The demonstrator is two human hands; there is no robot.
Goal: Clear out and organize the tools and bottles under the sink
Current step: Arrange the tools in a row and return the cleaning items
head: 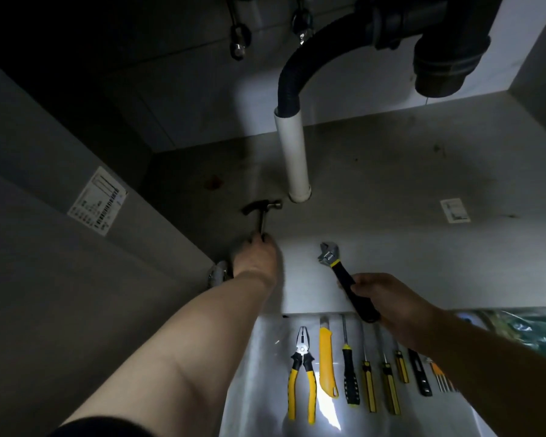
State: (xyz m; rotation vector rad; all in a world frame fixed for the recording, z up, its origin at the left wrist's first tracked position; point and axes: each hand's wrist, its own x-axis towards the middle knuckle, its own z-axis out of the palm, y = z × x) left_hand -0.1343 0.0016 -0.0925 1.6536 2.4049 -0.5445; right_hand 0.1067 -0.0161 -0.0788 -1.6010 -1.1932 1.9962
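Inside the dim cabinet, my left hand (255, 258) grips the handle of a claw hammer (262, 211), whose steel head lies close to the foot of the white drain pipe (292, 152). My right hand (388, 299) holds the black handle of an adjustable wrench (331, 257), jaw pointing into the cabinet, near the front edge. On the pale floor sheet (259, 373) below lie yellow-handled pliers (301, 367), a yellow utility knife (327, 361) and several screwdrivers (350, 370) in a row. No bottles show.
A black corrugated hose (293, 74) curves down into the white pipe, with a black trap (442, 61) at top right. The cabinet's left wall (60, 171) carries a label (97, 200). A small sticker (454, 210) lies on the cabinet floor. Green plastic (524, 329) sits at right.
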